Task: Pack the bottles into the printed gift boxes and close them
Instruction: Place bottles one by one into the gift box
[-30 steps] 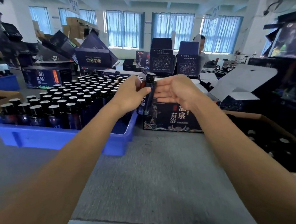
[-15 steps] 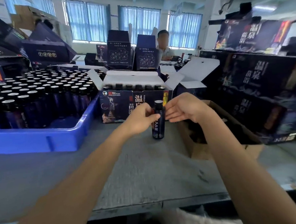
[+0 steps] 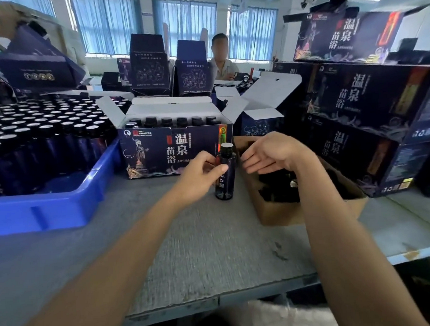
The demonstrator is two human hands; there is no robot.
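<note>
A dark blue bottle (image 3: 225, 177) with a black cap stands upright on the grey table, just in front of an open printed gift box (image 3: 157, 154) that holds a row of capped bottles. My left hand (image 3: 199, 175) grips the standing bottle from its left side, thumb across the front. My right hand (image 3: 271, 152) hovers a little to the right of the bottle, fingers relaxed and holding nothing. The box flaps stand open, white inside.
A blue tray (image 3: 59, 206) packed with several bottles sits at the left. A brown cardboard carton (image 3: 288, 213) lies under my right hand. Closed printed boxes (image 3: 358, 117) are stacked at the right. A person (image 3: 223, 58) sits beyond the table.
The bottle came down from in front of the box to stand on the table. My right hand has let go of its cap and drawn a little to the right.
</note>
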